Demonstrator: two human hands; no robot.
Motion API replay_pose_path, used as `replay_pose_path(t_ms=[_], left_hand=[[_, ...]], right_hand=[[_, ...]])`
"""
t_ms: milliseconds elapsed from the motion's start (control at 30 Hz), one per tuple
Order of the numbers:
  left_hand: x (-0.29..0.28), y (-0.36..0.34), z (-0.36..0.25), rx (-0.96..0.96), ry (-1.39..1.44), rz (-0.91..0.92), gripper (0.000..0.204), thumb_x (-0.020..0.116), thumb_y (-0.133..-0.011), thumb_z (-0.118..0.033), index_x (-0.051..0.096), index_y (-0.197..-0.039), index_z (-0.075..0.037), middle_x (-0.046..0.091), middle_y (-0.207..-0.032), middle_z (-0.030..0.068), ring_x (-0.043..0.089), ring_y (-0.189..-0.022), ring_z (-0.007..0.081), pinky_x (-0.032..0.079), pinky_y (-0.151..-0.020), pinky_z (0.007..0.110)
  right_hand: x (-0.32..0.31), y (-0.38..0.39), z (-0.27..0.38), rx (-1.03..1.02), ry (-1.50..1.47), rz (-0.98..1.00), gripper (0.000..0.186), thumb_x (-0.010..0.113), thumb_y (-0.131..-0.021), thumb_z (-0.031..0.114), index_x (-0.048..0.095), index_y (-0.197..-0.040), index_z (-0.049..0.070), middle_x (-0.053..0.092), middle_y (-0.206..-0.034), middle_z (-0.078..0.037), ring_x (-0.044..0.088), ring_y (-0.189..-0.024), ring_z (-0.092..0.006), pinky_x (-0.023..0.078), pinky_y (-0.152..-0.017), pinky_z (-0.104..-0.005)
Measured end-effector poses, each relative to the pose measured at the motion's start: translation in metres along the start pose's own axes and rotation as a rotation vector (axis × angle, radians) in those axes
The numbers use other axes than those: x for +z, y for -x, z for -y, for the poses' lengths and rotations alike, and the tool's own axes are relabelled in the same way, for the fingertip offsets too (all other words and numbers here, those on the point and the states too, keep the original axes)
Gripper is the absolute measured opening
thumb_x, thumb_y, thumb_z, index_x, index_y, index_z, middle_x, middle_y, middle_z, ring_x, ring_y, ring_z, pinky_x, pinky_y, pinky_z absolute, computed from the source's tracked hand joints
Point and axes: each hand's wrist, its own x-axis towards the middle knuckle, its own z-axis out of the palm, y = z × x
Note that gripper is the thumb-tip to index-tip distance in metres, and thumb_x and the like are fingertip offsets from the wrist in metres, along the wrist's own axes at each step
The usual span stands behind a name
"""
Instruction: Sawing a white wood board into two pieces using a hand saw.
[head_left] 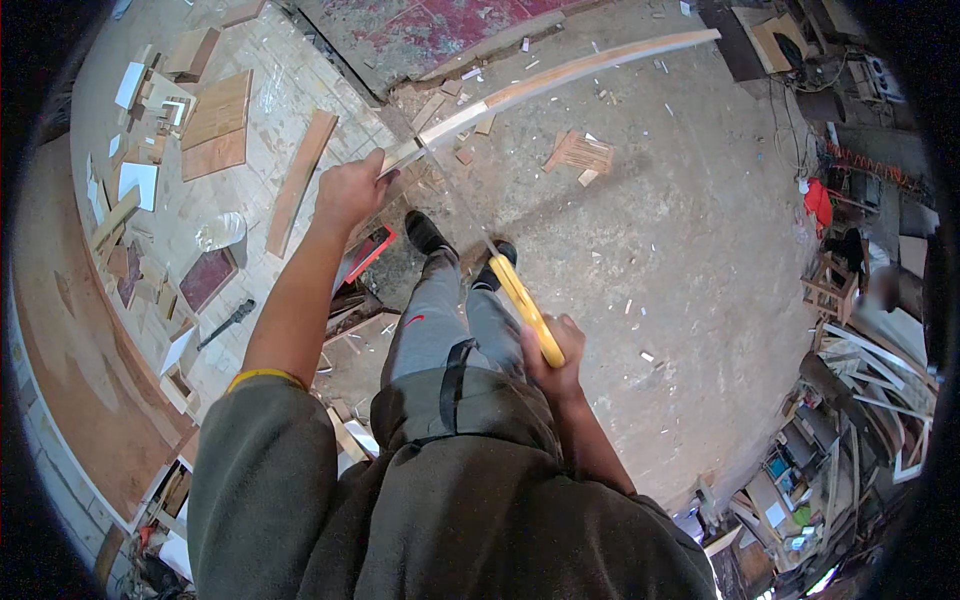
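A long pale wooden strip [570, 72] reaches from the bench edge out over the floor toward the far right. My left hand [350, 192] is closed around its near end, at the edge of the worktable. In my right hand [556, 350] is a handsaw [522, 308], gripped by its yellow handle. Its thin blade slants away up and left, and the tip end meets the strip just beyond my left hand. How deep the blade sits in the wood cannot be made out.
A light worktable [270, 90] on the left carries a loose board [301, 183], brown panels [217, 120], a white tub [221, 232] and offcuts. Wood scraps [580, 153] lie on the concrete floor. A wooden stool [832, 288] and heaped timber pieces [880, 370] line the right side.
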Motion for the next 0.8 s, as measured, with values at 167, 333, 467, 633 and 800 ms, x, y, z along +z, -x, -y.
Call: replay_pose_path(t_ms=[167, 333, 467, 633, 800], left_hand=[[0.008, 0.004, 0.006, 0.048, 0.002, -0.13, 0.033, 0.068, -0.09, -0.041, 0.055, -0.096, -0.011, 0.066, -0.065, 0.0164, 0.068, -0.063, 0.0388, 0.052, -0.055, 0.052], [0.004, 0.0, 0.002, -0.076, -0.017, -0.059, 0.039, 0.067, -0.091, -0.046, 0.055, -0.096, -0.009, 0.067, -0.072, 0.0208, 0.068, -0.071, 0.0425, 0.052, -0.061, 0.054], [0.003, 0.001, -0.002, -0.046, -0.032, -0.106, 0.034, 0.068, -0.09, -0.042, 0.056, -0.096, -0.011, 0.067, -0.069, 0.0159, 0.069, -0.065, 0.0384, 0.053, -0.056, 0.051], [0.003, 0.0, -0.002, -0.06, -0.013, -0.105, 0.035, 0.067, -0.09, -0.044, 0.056, -0.096, -0.011, 0.068, -0.069, 0.016, 0.069, -0.066, 0.0387, 0.052, -0.057, 0.052], [0.004, 0.0, -0.001, -0.105, -0.045, -0.046, 0.035, 0.065, -0.091, -0.044, 0.057, -0.097, -0.011, 0.068, -0.07, 0.0164, 0.069, -0.068, 0.0384, 0.052, -0.057, 0.052]], right_hand=[[-0.052, 0.067, 0.011, 0.051, 0.14, 0.018, 0.021, 0.071, -0.088, 0.019, 0.064, -0.083, 0.0, 0.061, -0.069, -0.016, 0.054, -0.055, -0.0309, 0.04, -0.057, -0.0398], [-0.067, 0.069, 0.03, 0.146, -0.185, -0.279, 0.04, 0.057, -0.096, 0.033, 0.06, -0.079, -0.003, 0.051, -0.063, -0.008, 0.049, -0.053, -0.017, 0.036, -0.049, -0.0339], [-0.047, -0.001, 0.02, -0.002, -0.192, -0.268, 0.033, 0.06, -0.094, 0.027, 0.06, -0.078, -0.002, 0.053, -0.063, -0.01, 0.05, -0.053, -0.0213, 0.039, -0.053, -0.0348], [0.017, -0.091, 0.006, -0.196, -0.197, -0.209, 0.022, 0.074, -0.086, 0.015, 0.06, -0.07, 0.007, 0.052, -0.059, -0.008, 0.049, -0.05, -0.0276, 0.037, -0.055, -0.038], [0.061, -0.115, -0.004, -0.208, -0.14, -0.172, 0.026, 0.075, -0.085, 0.017, 0.059, -0.067, 0.009, 0.052, -0.057, -0.008, 0.048, -0.048, -0.0294, 0.037, -0.054, -0.039]])
